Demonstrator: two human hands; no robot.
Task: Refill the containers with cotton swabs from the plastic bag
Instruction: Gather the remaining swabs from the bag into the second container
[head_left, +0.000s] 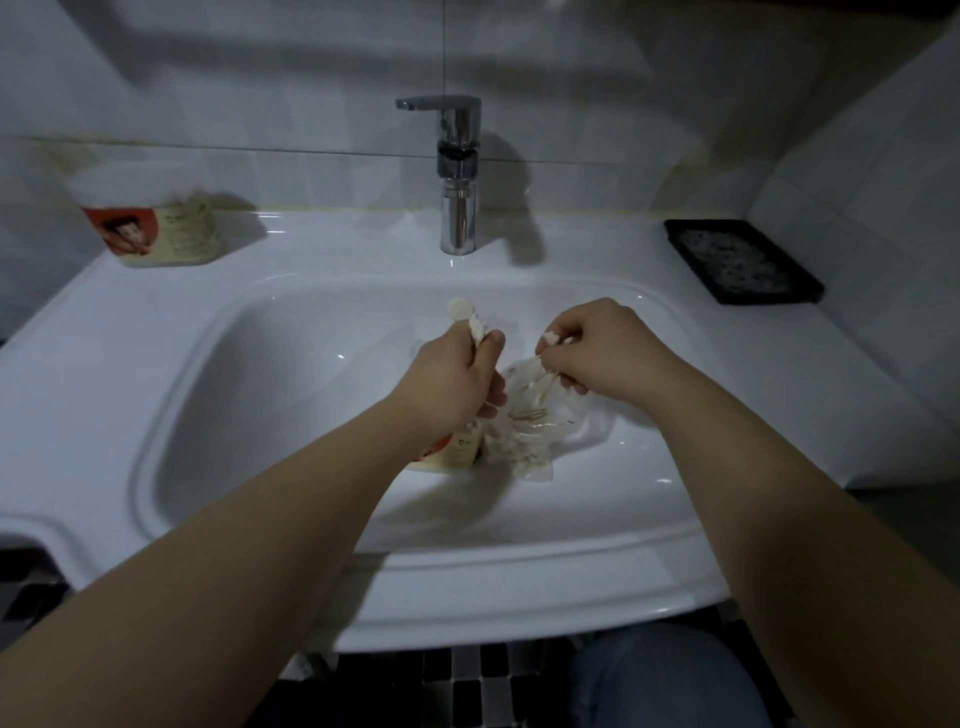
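Note:
Over the basin of the white sink (291, 332), my left hand (457, 374) grips a small cream container (454, 453) with an orange label. The container's white lid (461, 307) sticks up above my fingers. A clear plastic bag (530, 431) full of cotton swabs hangs between both hands, just right of that container. My right hand (592, 348) pinches a few cotton swabs (548, 339) at the bag's mouth, their white tips showing above my fingers. A second cream container (156, 218) with a white lid stands upright on the sink's back left ledge.
A chrome faucet (457, 171) rises at the back centre of the sink. A black soap dish (743, 260) lies on the back right ledge. White tiled walls close in behind and to the right. A dark tiled floor and my knee show below the sink's front edge.

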